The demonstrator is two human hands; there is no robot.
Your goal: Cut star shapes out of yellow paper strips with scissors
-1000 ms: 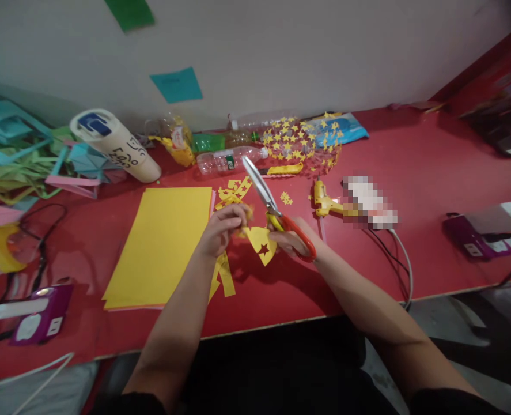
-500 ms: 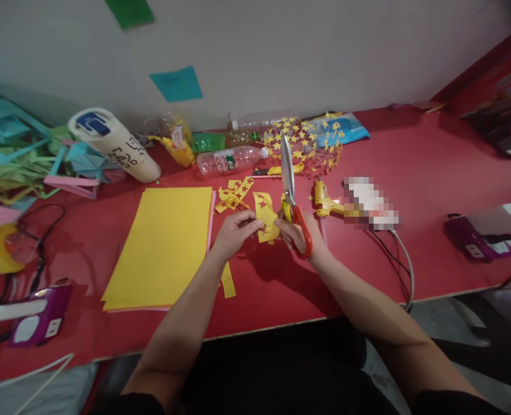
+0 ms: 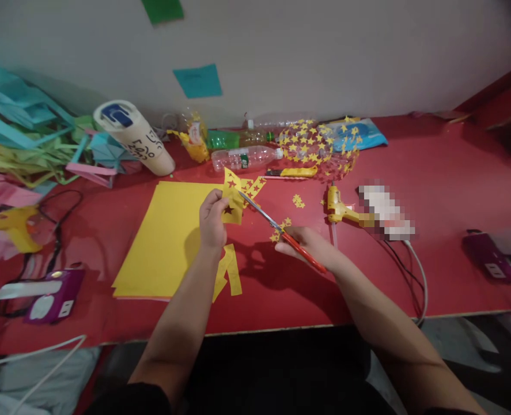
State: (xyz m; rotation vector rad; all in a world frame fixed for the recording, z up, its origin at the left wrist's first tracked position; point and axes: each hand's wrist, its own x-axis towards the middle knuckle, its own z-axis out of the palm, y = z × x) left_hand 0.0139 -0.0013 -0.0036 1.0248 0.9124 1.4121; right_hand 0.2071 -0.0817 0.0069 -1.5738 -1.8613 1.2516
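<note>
- Two hands are at work over the red table (image 3: pixel 272 305): the left hand (image 3: pixel 213 222) pinches a yellow paper piece (image 3: pixel 237 214) between thumb and fingers, and the right hand (image 3: pixel 315 242) is wrapped around the red handles of the scissors (image 3: pixel 288 238).
- The paper piece is in the air at the near side of the punched scraps (image 3: pixel 257 185), with star-shaped holes through it; those holes leave narrow bridges, so a hard pinch or tug could tear it.
- The blades look together or nearly so, their tip at the paper's edge; whether they touch it cannot be told. A slip of the right hand could drive the tip through the sheet or towards the left fingertips.
- Small loose stars (image 3: pixel 286 222) lie about the scissors, just beside the right hand; a sweep of the wrist could scatter or crease them.
- The left forearm passes beside the yellow sheets (image 3: pixel 169 213) and over loose strips (image 3: pixel 234 274), which a sleeve or elbow could drag.
- Farther right lies a glue gun (image 3: pixel 335 202); its heat cannot be seen, but the right arm swinging wide could knock it.
</note>
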